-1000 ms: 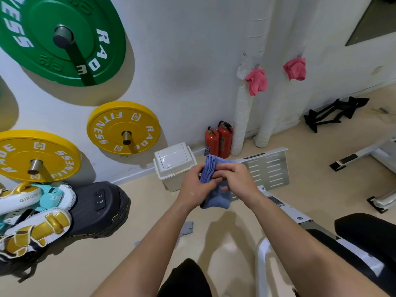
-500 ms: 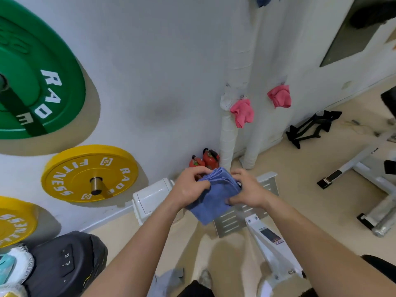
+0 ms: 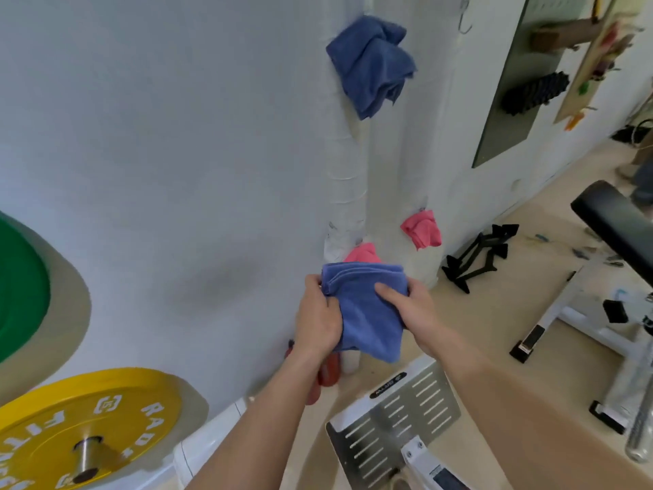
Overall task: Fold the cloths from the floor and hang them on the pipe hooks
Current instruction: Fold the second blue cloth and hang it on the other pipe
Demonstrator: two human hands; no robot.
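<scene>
A folded blue cloth (image 3: 367, 313) is held up in front of the white wrapped pipes (image 3: 348, 192). My left hand (image 3: 318, 318) grips its left edge, and my right hand (image 3: 411, 309) pinches its right side with the thumb on top. Another blue cloth (image 3: 372, 63) hangs high on the left pipe. Lower down, a pink cloth (image 3: 422, 228) hangs on the right pipe, while a second pink cloth (image 3: 364, 253) peeks out just above the held cloth. An empty metal hook (image 3: 465, 19) shows at the top of the right pipe.
Yellow (image 3: 88, 429) and green (image 3: 21, 288) weight plates hang on the wall at left. Red fire extinguishers (image 3: 327, 373) stand at the pipe base, partly hidden by my left arm. A slotted metal plate (image 3: 399, 408), a white bin (image 3: 208, 450), a black rack (image 3: 475, 258) and a bench frame (image 3: 600, 313) occupy the floor.
The view has tilted upward, bringing the high blue cloth and top hook into sight. Both hands have raised the folded blue cloth closer to the pipes, with its folded edge now uppermost.
</scene>
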